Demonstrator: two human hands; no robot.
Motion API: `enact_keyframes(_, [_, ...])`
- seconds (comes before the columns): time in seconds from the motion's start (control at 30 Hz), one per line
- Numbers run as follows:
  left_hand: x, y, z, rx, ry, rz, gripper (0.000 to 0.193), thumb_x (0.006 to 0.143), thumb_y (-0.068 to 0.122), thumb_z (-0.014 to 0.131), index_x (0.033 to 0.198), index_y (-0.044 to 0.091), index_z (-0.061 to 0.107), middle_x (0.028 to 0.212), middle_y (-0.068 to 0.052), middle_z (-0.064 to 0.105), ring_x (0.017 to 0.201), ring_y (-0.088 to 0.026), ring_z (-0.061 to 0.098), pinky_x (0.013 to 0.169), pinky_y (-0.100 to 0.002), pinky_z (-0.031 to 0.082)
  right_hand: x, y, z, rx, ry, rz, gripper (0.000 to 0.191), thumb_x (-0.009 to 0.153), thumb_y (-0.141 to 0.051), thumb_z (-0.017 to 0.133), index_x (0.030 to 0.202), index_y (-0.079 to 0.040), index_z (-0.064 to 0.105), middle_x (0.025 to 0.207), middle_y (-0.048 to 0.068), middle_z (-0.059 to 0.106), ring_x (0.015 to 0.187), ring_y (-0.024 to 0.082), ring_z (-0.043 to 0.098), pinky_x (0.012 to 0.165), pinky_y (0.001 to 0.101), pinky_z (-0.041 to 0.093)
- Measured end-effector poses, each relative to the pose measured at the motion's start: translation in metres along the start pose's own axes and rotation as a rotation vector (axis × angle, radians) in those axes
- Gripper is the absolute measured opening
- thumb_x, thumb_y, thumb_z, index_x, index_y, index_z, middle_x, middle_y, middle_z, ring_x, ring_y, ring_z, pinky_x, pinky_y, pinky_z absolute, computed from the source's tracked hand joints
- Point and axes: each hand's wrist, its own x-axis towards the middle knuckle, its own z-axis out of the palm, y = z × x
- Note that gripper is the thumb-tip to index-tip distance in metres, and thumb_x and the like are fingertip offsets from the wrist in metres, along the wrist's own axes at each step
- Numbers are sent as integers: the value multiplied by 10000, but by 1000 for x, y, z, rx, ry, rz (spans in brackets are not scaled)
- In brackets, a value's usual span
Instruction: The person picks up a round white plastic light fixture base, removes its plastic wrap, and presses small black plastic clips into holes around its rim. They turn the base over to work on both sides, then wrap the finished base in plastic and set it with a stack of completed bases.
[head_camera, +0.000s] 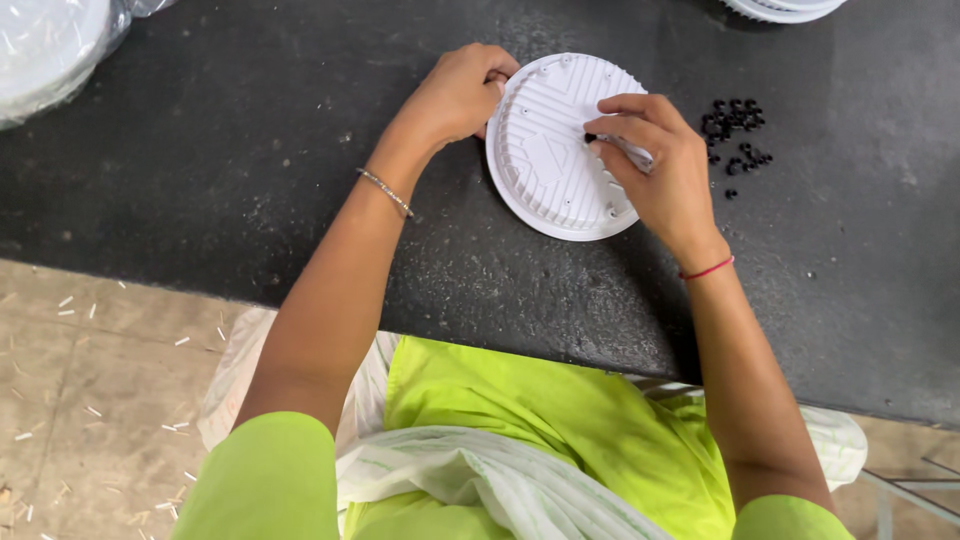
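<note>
A round white ribbed plastic disc (548, 150) lies on the black tabletop (250, 150). My left hand (462, 92) grips the disc's upper left rim, fingers curled over the edge. My right hand (655, 165) rests over the disc's right side and pinches a small black piece (590, 137) against the disc's middle, with a thin white strip under the fingers. A small heap of black ring-shaped pieces (735, 135) lies on the table just right of the disc.
Stacked white discs in clear plastic wrap (45, 45) sit at the far left corner. More white discs (785, 8) show at the top edge. The table's front edge runs above my lap; the floor on the left is littered with small white bits.
</note>
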Motion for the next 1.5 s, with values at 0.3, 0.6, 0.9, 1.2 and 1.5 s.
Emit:
enact_keyframes(0.3, [1,1,1,27,15,-42,293,926,17,487,1102,-4,720,786,-93,733,581,-147,694,514,-330,565,1,1,4,-13,-11,48,226,945,15,776,1161,-52,765,1272,88,678,1073,241,717,905,344,578])
enact_keyframes(0.6, [-3,2,0,50,37,-47,280,945,37,489,1112,1,711,798,-87,736,585,-148,699,509,-325,569,2,0,7,-9,-18,51,224,947,4,777,1165,-49,763,1267,89,676,1070,244,718,893,341,588])
enact_keyframes(0.9, [0,0,2,8,23,-26,276,948,25,484,1101,-18,710,813,-95,742,604,-150,714,529,-320,574,-6,4,-3,-20,20,-32,259,972,67,729,1201,-52,757,1221,100,705,1057,222,727,896,317,599])
enact_keyframes(1.2, [0,0,3,18,25,-25,256,970,40,496,1109,-17,704,875,-105,760,663,-175,755,571,-327,620,-10,2,-5,-193,-51,-69,324,920,90,691,1178,-83,785,1318,79,690,1137,277,656,926,368,567])
enact_keyframes(1.5, [1,4,5,63,40,-38,259,974,53,503,1119,5,712,909,-103,766,709,-172,757,580,-319,631,-8,-5,-3,-480,-63,-149,184,993,-8,694,1085,-137,787,1541,72,598,1489,349,442,1238,503,326])
